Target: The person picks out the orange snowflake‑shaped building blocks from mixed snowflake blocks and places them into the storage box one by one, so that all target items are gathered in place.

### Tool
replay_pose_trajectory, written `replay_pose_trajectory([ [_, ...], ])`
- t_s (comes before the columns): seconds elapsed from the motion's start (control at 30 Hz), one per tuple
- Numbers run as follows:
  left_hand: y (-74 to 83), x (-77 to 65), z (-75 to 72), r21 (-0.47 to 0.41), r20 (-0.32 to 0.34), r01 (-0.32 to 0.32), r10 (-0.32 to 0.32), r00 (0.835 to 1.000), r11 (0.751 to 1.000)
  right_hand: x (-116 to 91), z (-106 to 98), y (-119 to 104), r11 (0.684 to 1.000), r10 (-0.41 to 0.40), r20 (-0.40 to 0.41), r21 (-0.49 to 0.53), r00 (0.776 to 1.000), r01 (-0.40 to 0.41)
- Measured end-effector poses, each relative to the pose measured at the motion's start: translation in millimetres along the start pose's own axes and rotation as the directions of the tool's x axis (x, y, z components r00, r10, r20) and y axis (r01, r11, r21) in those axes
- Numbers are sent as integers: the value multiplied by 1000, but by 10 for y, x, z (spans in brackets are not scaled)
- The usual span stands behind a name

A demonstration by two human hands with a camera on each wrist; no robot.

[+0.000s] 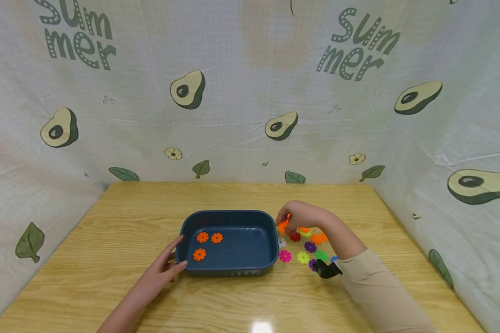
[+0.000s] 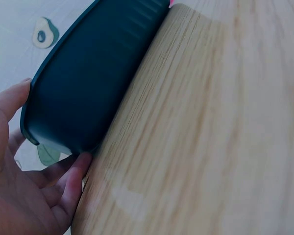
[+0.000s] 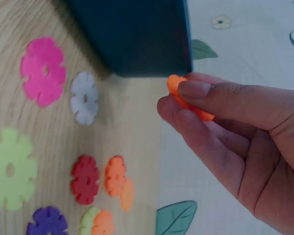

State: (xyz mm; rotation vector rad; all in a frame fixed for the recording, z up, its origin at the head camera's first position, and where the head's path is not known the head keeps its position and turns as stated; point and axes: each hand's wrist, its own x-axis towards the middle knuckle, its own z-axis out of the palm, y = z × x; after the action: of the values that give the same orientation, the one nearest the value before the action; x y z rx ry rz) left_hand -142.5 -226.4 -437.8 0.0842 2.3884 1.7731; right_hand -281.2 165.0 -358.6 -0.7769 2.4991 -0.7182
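Note:
A dark blue plastic bin (image 1: 243,252) stands on the table, with three orange notched flower discs (image 1: 199,254) lying flat in its left part. At the bin's left end my left hand (image 1: 162,270) holds it; in the left wrist view the thumb lies at the rim and curled fingers (image 2: 76,176) touch low on the wall. Beyond the bin's right end is my right hand (image 1: 304,216). In the right wrist view it pinches an orange flower disc (image 3: 174,84) between thumb and fingers, above the table and near the bin's wall (image 3: 137,44).
Loose flower discs lie right of the bin: a pink one (image 1: 285,256), a white one (image 1: 281,242), a red one (image 3: 85,179), a yellow-green one (image 1: 303,257), a purple one (image 1: 310,247) and several others. A printed cloth (image 1: 233,152) surrounds the table's back and sides.

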Motion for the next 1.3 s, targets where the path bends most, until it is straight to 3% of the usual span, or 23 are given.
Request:
replay_pose_trajectory([
  [0.23, 2, 4, 2, 2, -1, -10, 10, 1000, 1000, -27, -50, -132, 999, 9, 3, 40, 1000, -9],
  [0.57, 6, -8, 3, -5, -3, -15, 15, 1000, 1000, -13, -106, -327, 995, -49, 25, 84, 998, 47],
  [1.3, 2, -2, 8, -6, -7, -8, 8, 1000, 1000, 324, -49, -714, 986, -93, 106, 148, 990, 77],
])
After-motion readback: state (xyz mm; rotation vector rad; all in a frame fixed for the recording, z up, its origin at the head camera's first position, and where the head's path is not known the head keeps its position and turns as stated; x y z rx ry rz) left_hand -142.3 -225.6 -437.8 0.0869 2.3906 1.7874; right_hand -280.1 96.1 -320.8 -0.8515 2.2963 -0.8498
